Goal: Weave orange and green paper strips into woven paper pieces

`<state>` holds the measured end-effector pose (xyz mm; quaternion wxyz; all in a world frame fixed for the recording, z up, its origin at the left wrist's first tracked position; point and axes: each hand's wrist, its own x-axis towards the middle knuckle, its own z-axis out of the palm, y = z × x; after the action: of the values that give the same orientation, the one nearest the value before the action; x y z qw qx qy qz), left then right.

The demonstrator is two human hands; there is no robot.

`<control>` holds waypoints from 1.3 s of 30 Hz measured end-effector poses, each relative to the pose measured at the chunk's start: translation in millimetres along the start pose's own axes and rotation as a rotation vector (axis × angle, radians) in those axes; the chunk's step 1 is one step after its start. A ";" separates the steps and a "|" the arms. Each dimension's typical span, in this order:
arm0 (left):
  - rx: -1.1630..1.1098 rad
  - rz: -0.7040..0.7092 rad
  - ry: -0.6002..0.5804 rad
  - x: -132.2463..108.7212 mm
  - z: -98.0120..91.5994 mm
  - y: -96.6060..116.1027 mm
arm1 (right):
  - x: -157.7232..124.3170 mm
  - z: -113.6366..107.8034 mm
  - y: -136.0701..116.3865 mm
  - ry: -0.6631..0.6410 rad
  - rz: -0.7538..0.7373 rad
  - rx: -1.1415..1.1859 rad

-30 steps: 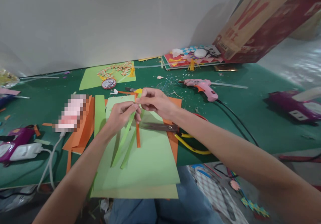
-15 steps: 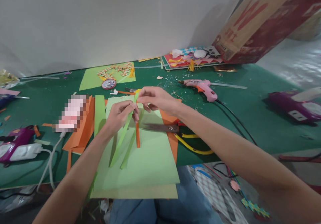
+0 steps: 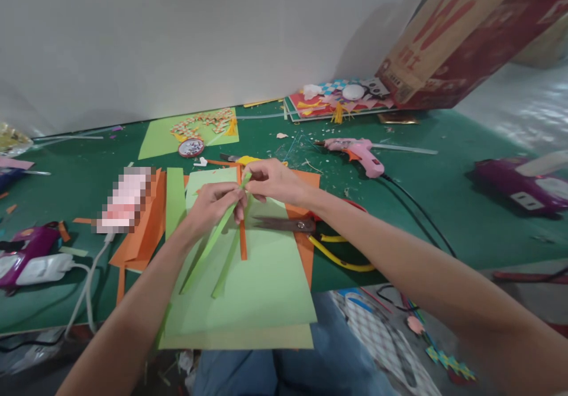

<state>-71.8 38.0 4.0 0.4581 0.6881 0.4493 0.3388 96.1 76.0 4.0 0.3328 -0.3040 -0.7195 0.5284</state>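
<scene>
Both of my hands meet above a light green paper sheet (image 3: 266, 289) that lies on the green table (image 3: 421, 195). My left hand (image 3: 215, 203) pinches long green paper strips (image 3: 206, 251) that slant down to the left. My right hand (image 3: 273, 180) pinches the top end of the same strips, where an orange strip (image 3: 242, 242) hangs down too. The fingers of both hands are closed round the strips. Scissors (image 3: 288, 225) with yellow handles lie on the sheet just right of my hands.
A pink glue gun (image 3: 361, 153) with a black cable lies at the right. Orange paper (image 3: 144, 230) and a blurred object (image 3: 124, 200) sit at the left, near a purple device (image 3: 29, 254) and white cables. Craft pieces (image 3: 341, 100) and a leaning cardboard box (image 3: 452, 35) stand behind.
My right hand lifted the strip ends slightly, then came back down toward my left hand. The free end of the green strip has swung further to the lower left.
</scene>
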 end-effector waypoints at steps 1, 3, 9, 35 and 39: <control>-0.002 -0.004 -0.004 0.1 0.0 0.5 | -0.2 -0.4 -0.1 -0.004 -0.007 -0.009; -0.012 -0.013 -0.008 0.4 -0.1 1.3 | -0.1 -1.7 -0.2 -0.008 -0.014 -0.016; -0.070 -0.051 0.004 0.0 -0.3 2.5 | 4.4 -6.7 6.5 0.080 -0.037 0.076; -0.086 -0.003 0.036 0.8 0.4 -1.9 | 8.3 -12.1 11.9 0.116 0.039 0.217; -0.087 -0.004 0.037 0.5 0.2 0.9 | 8.6 -14.0 9.3 0.236 -0.006 0.325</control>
<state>-71.2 38.3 4.8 0.4798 0.6602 0.4439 0.3701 103.0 93.0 -0.5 0.4611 -0.3042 -0.5815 0.5973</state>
